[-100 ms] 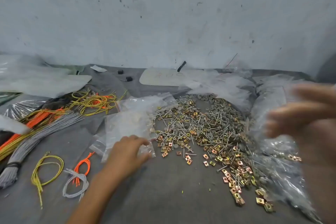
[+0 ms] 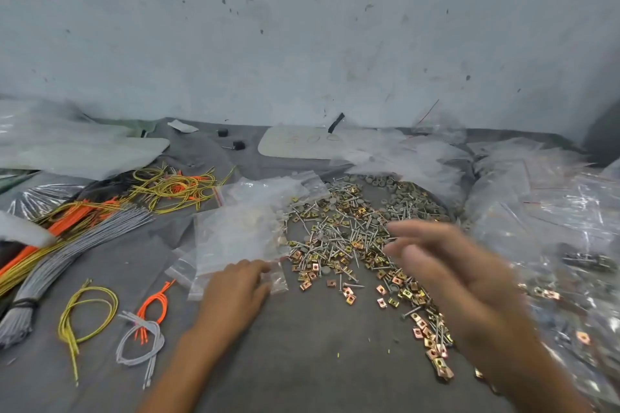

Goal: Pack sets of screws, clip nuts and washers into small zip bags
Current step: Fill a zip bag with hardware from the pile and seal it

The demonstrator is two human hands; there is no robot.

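— Grey cloth covers the tabletop point(image 2: 302, 362) up to the stained wall point(image 2: 302, 43). Where does the hardware lie?

— Heaped mid-tabletop: screws point(image 2: 339, 238) in the middle, clip nuts point(image 2: 349, 295) along the near edge, washers point(image 2: 402, 201) at the back.

— Which hand is nearer?

— The right hand point(image 2: 449, 275). It hovers over the heap's right side, blurred, with its fingers spread loosely and nothing visible in them. The screws lie just ahead and to the left of its fingertips, pointing every way.

— And the left hand point(image 2: 235, 292)?

— It rests on the near edge of the zip bags point(image 2: 235, 231), just left of the heap, with bent fingers. Whether it pinches a bag cannot be told.

— So the right hand likely picks and the left readies a bag.
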